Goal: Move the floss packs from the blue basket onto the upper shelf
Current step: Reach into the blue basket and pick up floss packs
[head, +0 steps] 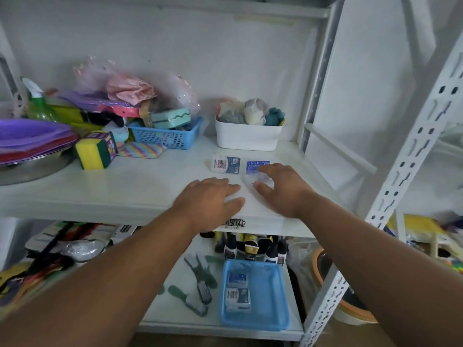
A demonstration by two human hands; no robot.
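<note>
Two floss packs lie on the white upper shelf (140,194). One floss pack (226,163), white and blue, lies free in front of the white bin. My right hand (283,189) holds the second floss pack (255,169) down on the shelf, its thumb at the near edge and its fingers over the top. My left hand (210,201) rests palm down on the shelf, fingers straight, holding nothing. On the lower shelf the blue basket (273,296) holds two more floss packs (237,291), one behind the other.
A white bin (248,136) of cloth items stands behind the packs. A second blue basket (167,136), sponges (96,152), and purple plates (30,139) crowd the shelf's left. Combs (200,284) and small bottles (250,249) sit by the lower basket. A perforated post (400,171) rises at right.
</note>
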